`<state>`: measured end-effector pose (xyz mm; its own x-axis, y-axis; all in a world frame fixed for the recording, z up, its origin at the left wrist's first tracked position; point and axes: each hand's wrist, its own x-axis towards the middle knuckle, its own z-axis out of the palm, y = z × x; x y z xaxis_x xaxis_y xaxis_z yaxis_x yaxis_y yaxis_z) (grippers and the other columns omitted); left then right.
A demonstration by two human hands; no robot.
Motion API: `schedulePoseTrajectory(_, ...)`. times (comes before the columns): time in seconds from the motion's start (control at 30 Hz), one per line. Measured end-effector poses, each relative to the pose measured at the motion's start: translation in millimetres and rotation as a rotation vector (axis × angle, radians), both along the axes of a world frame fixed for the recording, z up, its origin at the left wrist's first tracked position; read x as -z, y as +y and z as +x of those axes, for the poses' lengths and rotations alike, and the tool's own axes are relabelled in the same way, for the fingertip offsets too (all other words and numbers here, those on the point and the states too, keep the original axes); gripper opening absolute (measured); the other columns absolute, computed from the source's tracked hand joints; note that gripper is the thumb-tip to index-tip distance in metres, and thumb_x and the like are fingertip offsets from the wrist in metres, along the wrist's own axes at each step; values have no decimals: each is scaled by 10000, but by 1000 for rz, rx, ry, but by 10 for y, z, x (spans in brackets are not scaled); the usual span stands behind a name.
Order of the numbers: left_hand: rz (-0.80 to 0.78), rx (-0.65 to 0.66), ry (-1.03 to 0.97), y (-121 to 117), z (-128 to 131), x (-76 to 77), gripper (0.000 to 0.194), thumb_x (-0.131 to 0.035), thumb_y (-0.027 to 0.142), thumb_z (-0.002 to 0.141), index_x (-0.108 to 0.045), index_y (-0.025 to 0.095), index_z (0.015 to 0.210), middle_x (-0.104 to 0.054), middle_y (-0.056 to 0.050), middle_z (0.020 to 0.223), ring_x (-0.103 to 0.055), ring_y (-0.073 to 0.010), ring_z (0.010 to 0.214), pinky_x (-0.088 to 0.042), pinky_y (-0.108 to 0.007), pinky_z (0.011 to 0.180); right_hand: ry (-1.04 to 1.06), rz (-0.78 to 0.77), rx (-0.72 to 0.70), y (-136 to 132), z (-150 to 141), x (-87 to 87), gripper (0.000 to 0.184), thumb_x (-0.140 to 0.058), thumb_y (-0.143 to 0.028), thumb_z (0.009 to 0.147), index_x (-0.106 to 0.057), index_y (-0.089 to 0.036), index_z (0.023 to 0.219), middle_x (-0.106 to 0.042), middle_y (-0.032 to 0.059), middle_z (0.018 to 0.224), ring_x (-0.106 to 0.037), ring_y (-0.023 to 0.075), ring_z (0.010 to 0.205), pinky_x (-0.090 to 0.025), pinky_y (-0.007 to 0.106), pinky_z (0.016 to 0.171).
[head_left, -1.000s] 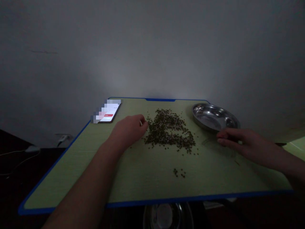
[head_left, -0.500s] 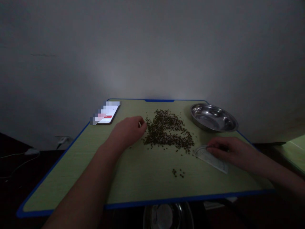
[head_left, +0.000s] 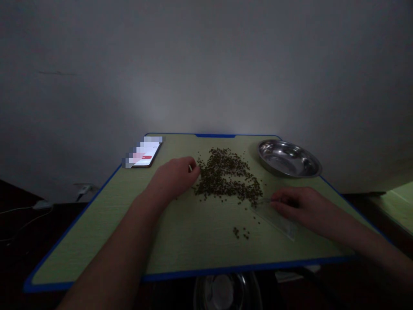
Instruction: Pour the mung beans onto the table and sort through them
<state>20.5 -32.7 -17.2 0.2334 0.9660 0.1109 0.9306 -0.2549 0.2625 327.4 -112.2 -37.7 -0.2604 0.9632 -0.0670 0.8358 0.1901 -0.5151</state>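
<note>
A heap of small dark green beans (head_left: 226, 174) lies on the green table (head_left: 180, 232) with its blue edge. My left hand (head_left: 174, 176) rests at the heap's left side with its fingers curled; a small pale spot shows at the fingertips, and I cannot make out what it is. My right hand (head_left: 303, 206) pinches a clear plastic protractor-like piece (head_left: 274, 217) and holds it slanted against the table by the heap's lower right corner. A few stray beans (head_left: 241, 233) lie apart, nearer to me.
A steel bowl (head_left: 288, 159) stands at the far right of the table. A lit phone (head_left: 145, 154) lies at the far left. A second metal bowl (head_left: 226, 290) shows below the table's near edge. The room is dim, with a wall close behind.
My right hand came away from the steel bowl, took up the clear plastic piece and slid it left to the heap's lower right. The left hand has stayed put.
</note>
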Motion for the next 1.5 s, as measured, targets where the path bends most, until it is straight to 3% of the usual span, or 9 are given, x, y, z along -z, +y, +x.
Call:
schedulePoseTrajectory(0.37, 4, 7, 17, -31, 0, -8, 299, -413, 385, 863, -654, 208, 863, -716, -88, 874, -635, -216, 752, -420, -326, 649, -43, 28, -35, 123, -150, 30, 274, -480, -399, 872, -595, -206, 715, -577, -4, 613, -513, 151, 558, -363, 288, 521)
schedulePoseTrajectory(0.83, -13, 18, 18, -29, 2, -17, 306, -414, 392, 873, -659, 209, 864, -713, -87, 867, -628, -212, 734, -417, -325, 638, -72, 31, -90, 289, -349, -25, 251, -510, -379, 886, -662, -188, 825, -650, 22, 693, -568, 158, 598, -383, 288, 544)
schedulePoseTrajectory(1.03, -12, 23, 15, -37, 7, -15, 306, -417, 390, 875, -661, 206, 873, -714, -88, 875, -627, -208, 739, -416, -321, 641, -71, 40, -172, 228, -409, -32, 215, -510, -347, 894, -658, -204, 832, -656, 16, 716, -571, 152, 617, -379, 280, 551)
schedulePoseTrajectory(1.23, -11, 24, 20, -47, 16, -23, 306, -419, 396, 874, -660, 208, 858, -717, -86, 866, -628, -208, 737, -412, -321, 641, -44, 75, -167, 127, -452, -65, 204, -507, -340, 900, -637, -209, 813, -654, 13, 714, -561, 150, 613, -379, 275, 563)
schedulePoseTrajectory(1.5, 4, 37, 23, -34, 19, 0, 309, -423, 411, 874, -658, 211, 863, -715, -82, 858, -624, -211, 729, -409, -322, 629, -8, 14, -211, 38, -558, -60, 196, -527, -328, 895, -668, -208, 830, -682, 17, 734, -583, 146, 629, -382, 261, 563)
